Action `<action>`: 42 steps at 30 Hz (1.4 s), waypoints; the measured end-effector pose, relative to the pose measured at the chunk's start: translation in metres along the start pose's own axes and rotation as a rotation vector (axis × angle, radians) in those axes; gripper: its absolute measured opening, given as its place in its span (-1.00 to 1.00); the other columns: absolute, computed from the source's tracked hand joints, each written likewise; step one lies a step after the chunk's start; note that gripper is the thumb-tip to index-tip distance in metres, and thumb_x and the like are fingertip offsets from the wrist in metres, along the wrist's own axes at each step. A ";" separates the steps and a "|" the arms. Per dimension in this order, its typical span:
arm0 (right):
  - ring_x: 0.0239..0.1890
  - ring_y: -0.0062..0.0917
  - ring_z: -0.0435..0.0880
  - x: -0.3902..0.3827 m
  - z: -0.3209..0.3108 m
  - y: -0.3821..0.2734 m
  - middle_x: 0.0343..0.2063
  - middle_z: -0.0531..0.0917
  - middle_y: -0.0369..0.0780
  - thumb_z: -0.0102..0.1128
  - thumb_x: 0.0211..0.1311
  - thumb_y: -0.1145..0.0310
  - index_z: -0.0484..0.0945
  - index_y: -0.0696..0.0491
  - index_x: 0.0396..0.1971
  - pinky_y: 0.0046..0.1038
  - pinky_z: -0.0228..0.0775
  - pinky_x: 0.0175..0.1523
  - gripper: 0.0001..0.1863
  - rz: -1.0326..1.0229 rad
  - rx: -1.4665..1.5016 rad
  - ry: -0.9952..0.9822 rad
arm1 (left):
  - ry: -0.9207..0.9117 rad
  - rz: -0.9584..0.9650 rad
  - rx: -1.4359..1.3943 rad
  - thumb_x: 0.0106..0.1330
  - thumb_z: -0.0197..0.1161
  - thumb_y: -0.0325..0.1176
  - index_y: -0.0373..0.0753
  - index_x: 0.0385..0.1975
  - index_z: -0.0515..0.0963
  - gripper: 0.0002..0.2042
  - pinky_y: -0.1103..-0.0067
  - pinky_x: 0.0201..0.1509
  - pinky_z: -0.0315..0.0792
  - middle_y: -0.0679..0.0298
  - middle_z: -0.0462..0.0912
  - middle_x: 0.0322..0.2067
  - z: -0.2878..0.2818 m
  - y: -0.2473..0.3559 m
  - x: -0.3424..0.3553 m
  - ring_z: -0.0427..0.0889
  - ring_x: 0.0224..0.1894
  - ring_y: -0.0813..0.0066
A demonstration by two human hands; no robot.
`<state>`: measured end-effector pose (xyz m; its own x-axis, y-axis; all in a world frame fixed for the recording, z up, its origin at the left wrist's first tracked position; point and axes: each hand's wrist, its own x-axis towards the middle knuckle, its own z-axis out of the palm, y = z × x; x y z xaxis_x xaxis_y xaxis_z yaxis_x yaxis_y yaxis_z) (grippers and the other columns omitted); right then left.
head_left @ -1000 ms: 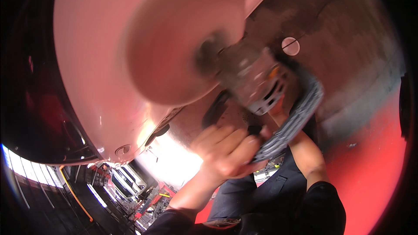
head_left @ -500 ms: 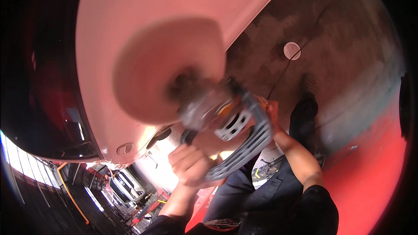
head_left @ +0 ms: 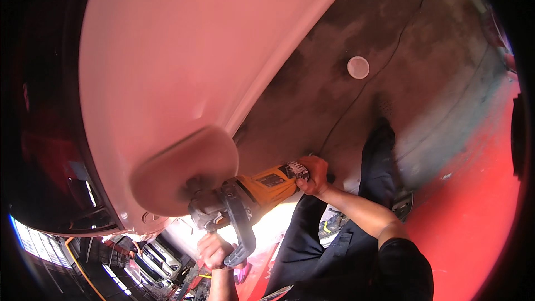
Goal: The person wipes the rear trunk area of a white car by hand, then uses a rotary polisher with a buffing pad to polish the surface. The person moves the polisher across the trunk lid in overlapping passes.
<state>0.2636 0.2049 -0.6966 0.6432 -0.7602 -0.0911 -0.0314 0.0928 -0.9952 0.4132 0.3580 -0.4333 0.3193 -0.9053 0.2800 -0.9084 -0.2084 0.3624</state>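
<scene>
A yellow and black polisher (head_left: 271,185) lies across the lower middle of the view, with both of my hands around it. My left hand (head_left: 214,251) is closed on its dark front loop handle, below the gear head. Around the rear end of the yellow body wraps my right hand (head_left: 315,174). The wide round pad (head_left: 186,170), blurred as if spinning, is over the lower part of a pale car panel (head_left: 178,50) lit pinkish-red. Whether the whole pad face touches the panel I cannot tell.
A dark power cord (head_left: 356,97) runs over the stained floor, past a white round disc or lid (head_left: 358,67). Dark glass (head_left: 50,134) borders the panel on the left. Another vehicle (head_left: 159,262) stands at lower left. Red floor (head_left: 462,234) spreads at right.
The polisher has moved down and left along the panel, from the panel's middle to its lower end. It has turned, so its yellow body now shows. Both hands moved with it.
</scene>
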 end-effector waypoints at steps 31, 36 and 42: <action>0.25 -0.45 0.51 0.037 -0.181 0.021 0.27 0.48 -0.19 -0.20 0.58 -0.21 0.34 0.12 0.36 -0.29 0.37 0.32 -0.28 0.157 0.842 0.171 | -0.001 0.206 -0.303 -0.07 0.39 -0.38 -0.15 -0.72 0.39 -0.76 0.56 -0.64 0.11 0.39 0.30 -0.73 0.032 0.082 0.231 0.34 -0.73 0.46; 0.22 -0.32 0.46 0.003 -0.121 0.000 0.19 0.47 -0.17 -0.22 0.45 -0.36 0.30 0.11 0.36 -0.19 0.33 0.28 -0.15 0.204 0.624 -0.031 | -0.003 0.140 -0.257 -0.06 0.37 -0.42 -0.14 -0.74 0.34 -0.73 0.55 -0.64 0.08 0.40 0.27 -0.76 -0.001 0.055 0.164 0.28 -0.75 0.47; -0.45 -0.51 0.71 -0.010 -0.058 -0.058 -0.53 0.69 -0.18 -0.31 0.39 -0.45 0.66 0.27 -0.29 -0.45 0.45 -0.33 -0.05 0.106 -0.063 0.051 | 0.052 0.073 -0.266 -0.23 0.34 -0.50 -0.12 -0.77 0.29 -0.73 0.59 -0.63 0.10 0.40 0.25 -0.78 -0.027 0.027 0.101 0.25 -0.76 0.47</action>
<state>0.2146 0.1698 -0.6405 0.5941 -0.7800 -0.1963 -0.1466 0.1349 -0.9800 0.4281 0.2711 -0.3717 0.2751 -0.8928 0.3566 -0.8288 -0.0323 0.5586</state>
